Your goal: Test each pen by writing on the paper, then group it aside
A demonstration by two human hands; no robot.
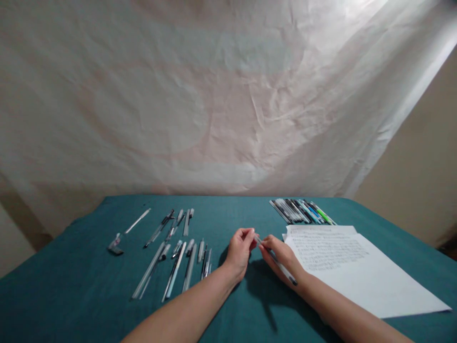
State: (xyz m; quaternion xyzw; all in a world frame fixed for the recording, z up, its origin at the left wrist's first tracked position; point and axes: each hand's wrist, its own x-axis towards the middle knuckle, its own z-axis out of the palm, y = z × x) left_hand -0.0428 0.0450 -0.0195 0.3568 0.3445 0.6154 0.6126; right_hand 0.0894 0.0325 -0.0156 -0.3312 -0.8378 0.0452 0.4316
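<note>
My right hand (281, 253) is closed around a slim pen (284, 272) with a clear barrel. Its dark back end sticks out past the hand, toward my right wrist. Just left of it, my left hand (238, 251) pinches the pen's front end between thumb and fingertips. The fingers cover that end, so I cannot tell whether a cap is on it. Both hands are held above the teal cloth, with shadows beneath them.
Pen parts and caps (174, 271) lie in small groups on the left of the teal cloth (89, 295). A white stick-like piece (138, 220) and a crumpled clear item (115, 245) are farther left. Handwritten paper sheets (371, 281) lie at right, below a row of pens (300, 211).
</note>
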